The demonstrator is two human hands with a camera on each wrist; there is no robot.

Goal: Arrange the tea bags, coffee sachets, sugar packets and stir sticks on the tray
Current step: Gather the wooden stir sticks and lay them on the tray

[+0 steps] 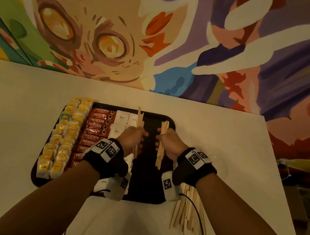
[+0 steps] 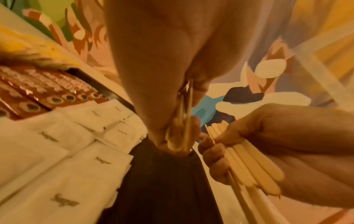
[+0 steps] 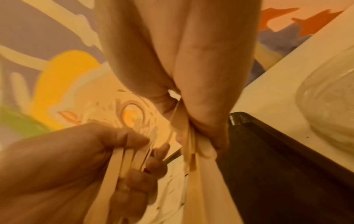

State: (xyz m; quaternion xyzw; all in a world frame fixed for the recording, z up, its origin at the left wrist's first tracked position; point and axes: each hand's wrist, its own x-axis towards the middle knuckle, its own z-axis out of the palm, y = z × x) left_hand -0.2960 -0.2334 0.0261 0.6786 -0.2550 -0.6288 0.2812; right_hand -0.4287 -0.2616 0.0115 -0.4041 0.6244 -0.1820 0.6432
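Note:
A black tray lies on the white table, filled from the left with yellow tea bags, red Nescafe coffee sachets and white sugar packets. My left hand grips a bundle of wooden stir sticks upright over the sugar packets' right edge. My right hand grips a second bundle of stir sticks over the tray's bare right part. In the left wrist view the right hand's stir sticks show beside the sugar packets. More loose stir sticks lie on the table right of the tray.
A clear glass bowl stands on the table right of the tray. A painted mural wall rises directly behind the table. The table's right edge runs diagonally, with a drop beyond it.

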